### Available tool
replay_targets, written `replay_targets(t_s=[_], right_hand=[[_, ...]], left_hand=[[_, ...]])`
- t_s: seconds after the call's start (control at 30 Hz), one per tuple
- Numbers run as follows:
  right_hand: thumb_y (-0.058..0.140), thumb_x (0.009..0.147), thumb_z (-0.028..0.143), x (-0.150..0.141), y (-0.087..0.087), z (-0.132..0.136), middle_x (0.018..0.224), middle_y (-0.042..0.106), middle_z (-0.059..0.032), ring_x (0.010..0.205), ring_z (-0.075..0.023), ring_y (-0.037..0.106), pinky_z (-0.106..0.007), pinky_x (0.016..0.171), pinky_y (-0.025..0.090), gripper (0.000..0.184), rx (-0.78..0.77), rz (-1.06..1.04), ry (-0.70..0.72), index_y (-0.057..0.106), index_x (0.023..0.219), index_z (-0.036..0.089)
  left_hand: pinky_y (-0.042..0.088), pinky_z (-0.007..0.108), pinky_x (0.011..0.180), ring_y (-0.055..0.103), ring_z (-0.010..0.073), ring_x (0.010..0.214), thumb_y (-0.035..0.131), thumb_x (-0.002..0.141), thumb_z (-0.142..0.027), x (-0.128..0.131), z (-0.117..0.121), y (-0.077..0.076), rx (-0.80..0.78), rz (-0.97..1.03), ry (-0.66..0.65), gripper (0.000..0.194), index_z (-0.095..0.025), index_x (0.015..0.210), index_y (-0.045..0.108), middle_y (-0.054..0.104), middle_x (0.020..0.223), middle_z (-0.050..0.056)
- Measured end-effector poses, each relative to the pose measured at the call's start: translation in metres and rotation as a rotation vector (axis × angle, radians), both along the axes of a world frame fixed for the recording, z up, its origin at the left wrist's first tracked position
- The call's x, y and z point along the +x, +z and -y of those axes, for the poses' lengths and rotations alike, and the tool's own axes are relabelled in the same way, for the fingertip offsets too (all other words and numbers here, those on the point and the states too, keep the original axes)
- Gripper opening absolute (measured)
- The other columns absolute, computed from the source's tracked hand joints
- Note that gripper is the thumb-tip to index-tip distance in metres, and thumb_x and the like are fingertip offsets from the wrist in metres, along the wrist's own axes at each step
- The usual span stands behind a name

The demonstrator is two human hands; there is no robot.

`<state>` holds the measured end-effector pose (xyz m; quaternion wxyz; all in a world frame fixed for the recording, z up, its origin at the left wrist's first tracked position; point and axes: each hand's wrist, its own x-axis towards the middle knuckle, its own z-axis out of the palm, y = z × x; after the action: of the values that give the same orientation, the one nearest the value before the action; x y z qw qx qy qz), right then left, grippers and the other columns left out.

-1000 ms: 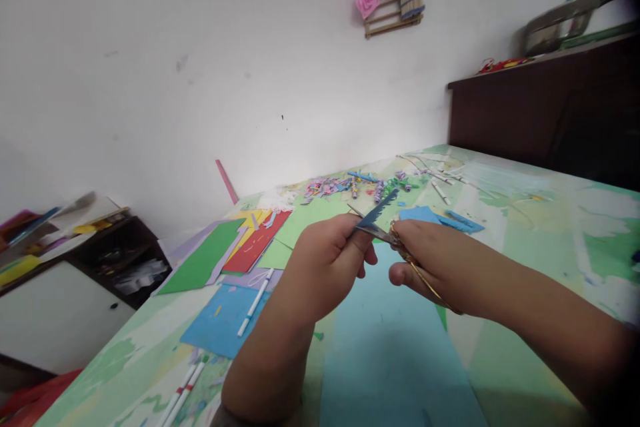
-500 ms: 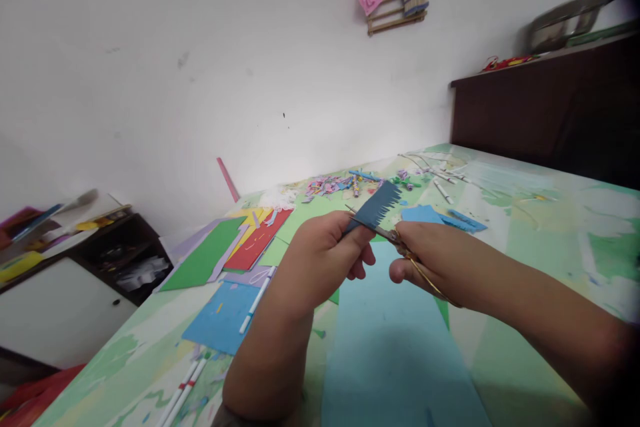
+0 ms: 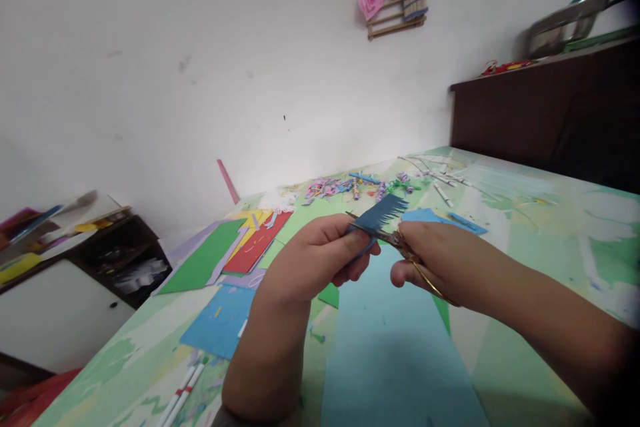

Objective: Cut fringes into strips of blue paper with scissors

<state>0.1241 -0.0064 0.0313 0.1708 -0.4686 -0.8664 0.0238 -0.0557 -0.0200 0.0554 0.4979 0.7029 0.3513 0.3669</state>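
My left hand pinches a dark blue strip of paper or foam sheet between thumb and fingers. Narrow fringe cuts run along the strip's right edge. In my right hand is a pair of scissors with gold-coloured handles. Their blades lie across the strip beside my left thumb, slightly apart. Both hands are held above a light blue sheet on the table.
Left of my arm lie a blue sheet, a green sheet, a red sheet and white pens. Toward the wall are paper scraps and fringed curls. Blue pieces and white sticks lie at right.
The blue strip has turned from nearly edge-on to showing its broad face, then tipped lower to the right. My left hand has shifted its hold; the scissors stay across the strip.
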Motion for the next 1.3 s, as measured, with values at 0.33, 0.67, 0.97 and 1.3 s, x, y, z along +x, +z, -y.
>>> replay_targets(t_s=[0.33,0.67,0.97,1.3], right_hand=[[0.038,0.081,0.054,0.010,-0.002,0.005,0.066,0.049,-0.0016,0.054,-0.0142,0.040,-0.027,0.051,0.029,0.035,0.042,-0.081,0.087,0.039,0.070,0.021],[0.035,0.080,0.060,0.013,-0.006,0.007,0.067,0.048,-0.0026,0.055,-0.0153,0.039,-0.027,0.050,0.028,0.040,0.042,-0.102,0.162,0.039,0.071,0.021],[0.022,0.077,0.071,0.014,-0.011,0.002,0.065,0.045,-0.0027,0.055,-0.0155,0.038,-0.027,0.049,0.025,0.055,0.166,-0.158,0.163,0.043,0.074,0.020],[0.021,0.078,0.070,0.011,-0.010,0.004,0.067,0.045,-0.0027,0.056,-0.0153,0.038,-0.027,0.050,0.026,0.054,0.162,-0.153,0.156,0.041,0.072,0.020]], left_hand=[[0.031,0.022,0.048,0.040,0.0080,0.048,0.035,0.086,-0.024,0.012,0.010,-0.001,0.641,-0.444,0.330,0.028,-0.018,0.060,0.044,0.046,0.053,-0.003],[0.034,0.022,0.052,0.043,0.0088,0.051,0.035,0.086,-0.018,0.009,0.014,-0.003,0.840,-0.487,0.255,0.028,-0.018,0.059,0.044,0.045,0.053,-0.004],[0.034,0.022,0.052,0.042,0.0077,0.049,0.037,0.087,-0.018,0.016,0.010,-0.009,0.829,-0.370,0.228,0.025,-0.018,0.064,0.046,0.046,0.054,-0.004],[0.031,0.022,0.050,0.039,0.0081,0.050,0.038,0.086,-0.017,0.015,0.011,-0.008,0.870,-0.408,0.272,0.025,-0.018,0.060,0.041,0.044,0.055,-0.003]])
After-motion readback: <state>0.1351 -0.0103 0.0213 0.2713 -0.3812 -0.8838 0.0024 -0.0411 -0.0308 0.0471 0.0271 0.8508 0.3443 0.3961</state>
